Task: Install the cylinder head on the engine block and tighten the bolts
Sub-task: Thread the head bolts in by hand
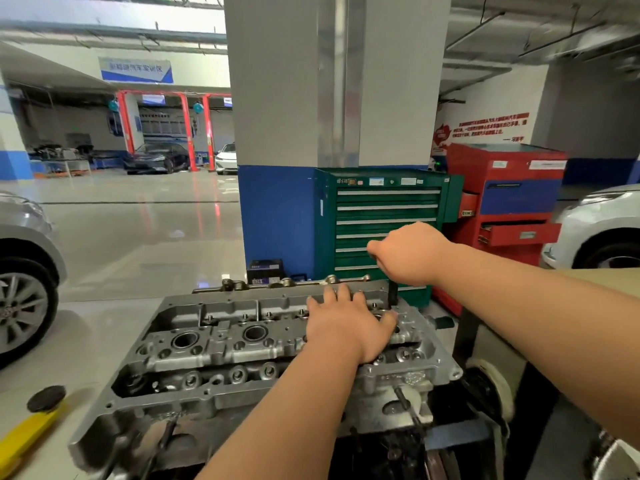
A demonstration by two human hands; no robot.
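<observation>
Left hand (346, 329) flat, palm down, fingers straight and spread, pressing on the right end of the grey cast-aluminium cylinder head (214, 344); it holds nothing. Right hand (410, 254) fisted round the top of a black upright tool shaft (393, 295), tip down at the head's far right corner. Can't tell what the tip sits on. Head lies level, open side up; what's under it is mostly hidden. Beyond the head: green steel drawer cabinet (388, 209). Beyond the head's right end: red tool cabinet (509, 192). Left of the head's near corner: yellow flat tool with a black disc end (27, 438).
</observation>
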